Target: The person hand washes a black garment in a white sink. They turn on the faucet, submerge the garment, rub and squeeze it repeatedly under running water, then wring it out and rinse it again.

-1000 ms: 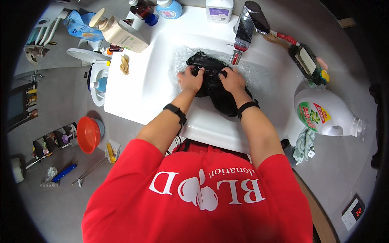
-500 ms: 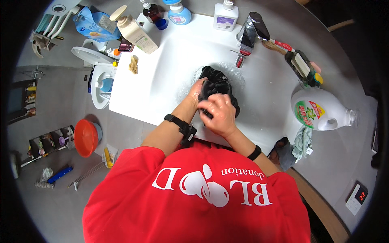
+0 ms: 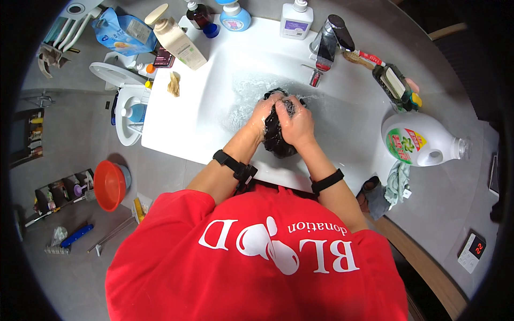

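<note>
A dark wet cloth (image 3: 276,142) is bunched between my two hands over the white sink (image 3: 217,101). My left hand (image 3: 261,115) grips it from the left side. On the right, my right hand (image 3: 297,125) is wrapped over the cloth, fingers curled onto its top. The lower end of the cloth hangs down toward the sink's near edge. Water (image 3: 243,101) splashes and ripples around the far side of the hands. The metal faucet (image 3: 327,48) stands beyond them to the right. What kind of cloth it is cannot be made out.
Pump bottles (image 3: 179,44) line the sink's far rim. A white detergent jug (image 3: 423,140) lies at the right, near a brush (image 3: 365,59) and a soap dish (image 3: 393,83). Damp cloths (image 3: 396,184) hang by the right edge. A red basin (image 3: 110,184) is at the left.
My right hand has moved up and in from above the cloth to close on it beside my left hand. The cloth is squeezed into a narrower bundle.
</note>
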